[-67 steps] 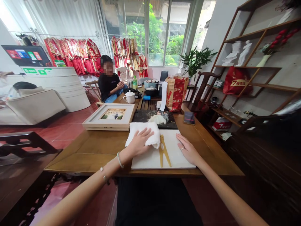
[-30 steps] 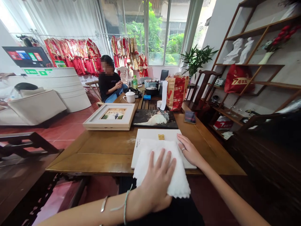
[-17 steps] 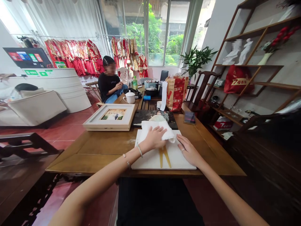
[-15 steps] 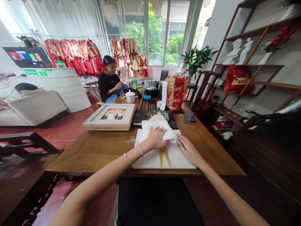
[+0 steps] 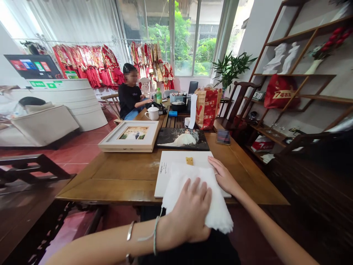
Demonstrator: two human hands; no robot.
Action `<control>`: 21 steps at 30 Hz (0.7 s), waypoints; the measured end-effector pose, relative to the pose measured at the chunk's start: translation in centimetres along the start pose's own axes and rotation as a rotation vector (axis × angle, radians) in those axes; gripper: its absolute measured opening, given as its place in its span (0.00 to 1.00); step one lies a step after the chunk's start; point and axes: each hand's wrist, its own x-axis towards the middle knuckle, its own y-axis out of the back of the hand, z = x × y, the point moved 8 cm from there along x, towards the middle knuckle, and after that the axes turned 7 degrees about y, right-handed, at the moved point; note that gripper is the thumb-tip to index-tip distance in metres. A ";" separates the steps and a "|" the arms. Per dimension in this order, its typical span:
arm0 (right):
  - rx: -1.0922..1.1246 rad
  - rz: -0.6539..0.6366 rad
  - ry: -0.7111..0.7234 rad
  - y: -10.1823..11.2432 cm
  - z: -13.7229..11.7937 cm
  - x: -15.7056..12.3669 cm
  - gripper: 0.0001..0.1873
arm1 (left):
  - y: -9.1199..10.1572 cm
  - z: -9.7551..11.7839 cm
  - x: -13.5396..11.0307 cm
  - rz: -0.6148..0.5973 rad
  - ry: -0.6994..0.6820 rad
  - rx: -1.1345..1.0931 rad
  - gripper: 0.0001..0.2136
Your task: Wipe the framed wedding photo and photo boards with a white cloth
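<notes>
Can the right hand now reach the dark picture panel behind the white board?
Probably yes: the right hand touches the white board, near the dark picture panel, and nothing visibly blocks it.

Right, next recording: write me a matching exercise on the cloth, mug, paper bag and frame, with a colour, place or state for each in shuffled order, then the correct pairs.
Column one:
1. cloth
2. mug
3. paper bag
4. frame

Column two:
A. white, with a lid on
B. pale, around a small photo
C. under the left hand, reaching past the near edge of the board
D. red and tan, standing upright

Right pairs: 1-C, 2-A, 3-D, 4-B
</notes>
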 end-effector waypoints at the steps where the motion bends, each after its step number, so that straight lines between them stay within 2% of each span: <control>1: 0.011 0.005 -0.009 0.1 0.0 0.0 0.23 | 0.2 -0.6 0.7 0.012 0.030 0.003 0.35; 5: 0.070 0.023 -0.042 0.4 0.0 -0.2 0.22 | 0.7 -4.3 5.2 0.091 0.094 0.038 0.29; 9: 0.136 0.061 -0.102 0.8 0.2 -0.5 0.22 | 0.4 -7.1 9.3 0.136 -0.007 0.025 0.25; 12: 0.158 0.101 -0.138 1.0 0.5 -0.5 0.23 | 0.1 -7.9 10.8 0.154 -0.031 0.018 0.24; 16: 0.181 0.084 -0.169 0.9 1.0 -0.6 0.26 | -0.2 -6.3 10.1 0.129 -0.029 0.067 0.24; 19: 0.227 0.072 -0.220 0.8 1.9 -0.8 0.30 | -0.3 -3.3 7.7 0.102 -0.044 0.080 0.28; 21: 0.251 0.077 -0.214 0.9 2.1 -0.8 0.28 | -0.4 -1.2 5.6 0.084 -0.051 0.061 0.31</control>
